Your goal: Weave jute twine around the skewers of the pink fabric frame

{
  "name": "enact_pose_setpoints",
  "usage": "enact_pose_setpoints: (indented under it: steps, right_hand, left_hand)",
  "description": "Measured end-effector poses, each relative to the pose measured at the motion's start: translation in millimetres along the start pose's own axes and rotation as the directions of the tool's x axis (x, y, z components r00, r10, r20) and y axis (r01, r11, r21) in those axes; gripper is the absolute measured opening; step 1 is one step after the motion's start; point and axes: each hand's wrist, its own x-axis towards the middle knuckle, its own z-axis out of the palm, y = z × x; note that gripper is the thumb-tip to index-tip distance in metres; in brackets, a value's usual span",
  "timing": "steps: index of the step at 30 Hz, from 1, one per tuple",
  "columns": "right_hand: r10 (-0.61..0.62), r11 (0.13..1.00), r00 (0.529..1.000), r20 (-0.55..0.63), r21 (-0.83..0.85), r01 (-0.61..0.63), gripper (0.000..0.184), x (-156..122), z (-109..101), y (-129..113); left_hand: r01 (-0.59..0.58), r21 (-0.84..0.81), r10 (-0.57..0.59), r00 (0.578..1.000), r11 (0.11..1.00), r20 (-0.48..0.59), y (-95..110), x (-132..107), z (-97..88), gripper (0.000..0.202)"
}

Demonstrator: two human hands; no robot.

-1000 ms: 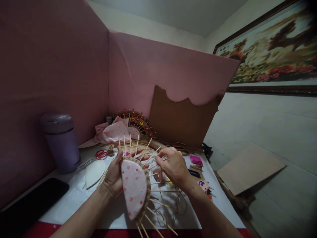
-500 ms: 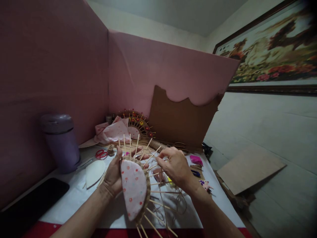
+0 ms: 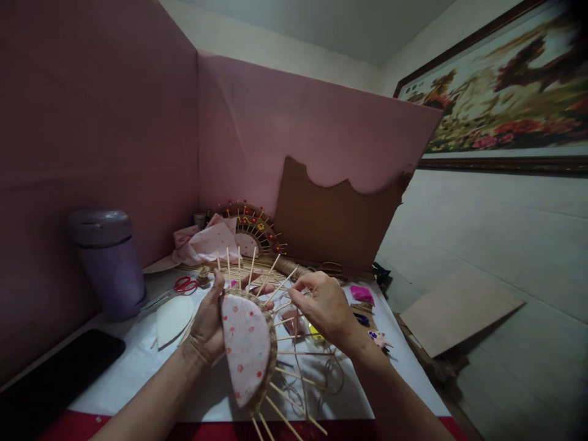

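My left hand (image 3: 206, 327) grips the half-round piece (image 3: 245, 349) by its straight side, thumb in front and fingers behind. White cloth with small red flowers covers this piece, and woven twine edges its curve. Thin wooden sticks (image 3: 290, 353) fan out from that edge. Beside the upper right sticks, my right hand (image 3: 324, 306) is closed in a pinch on a strand of twine. Loose twine (image 3: 340, 376) hangs below it in loops among the sticks. The tips of my left fingers show between the upper sticks.
A finished-looking fan (image 3: 257, 223) with beads and patterned cloth (image 3: 206, 242) lie at the back. Brown cardboard (image 3: 335, 214) leans behind. Red scissors (image 3: 185, 285), a white half-round piece (image 3: 173, 318), a purple tumbler (image 3: 108, 269) and a black phone (image 3: 68, 373) are left; a pink packet (image 3: 362, 294) is right.
The view has shifted slightly, so everything sits a little further left. Both hands keep nearly the same pose on the half-round piece and the twine.
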Motion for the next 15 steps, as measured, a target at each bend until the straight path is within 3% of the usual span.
enact_pose_setpoints:
  steps: [3,9,15]
  right_hand:
    - [0.007,1.000,1.000,-0.012,-0.014,-0.007,0.016,-0.7,0.1,-0.4]
    - [0.022,0.999,0.999,-0.025,-0.030,-0.023,0.017,-1.2,-0.8,-1.9]
    - [0.021,1.000,0.999,-0.030,0.006,-0.021,0.016,-0.8,-1.2,-2.6]
  left_hand:
    - [0.003,-0.019,-0.002,1.000,1.000,0.030,-0.3,0.7,0.8,0.062]
    - [0.004,-0.022,-0.005,0.999,1.000,-0.033,-0.6,0.6,3.8,0.063]
    - [0.001,-0.003,-0.001,1.000,1.000,-0.017,-0.4,0.3,8.3,0.060]
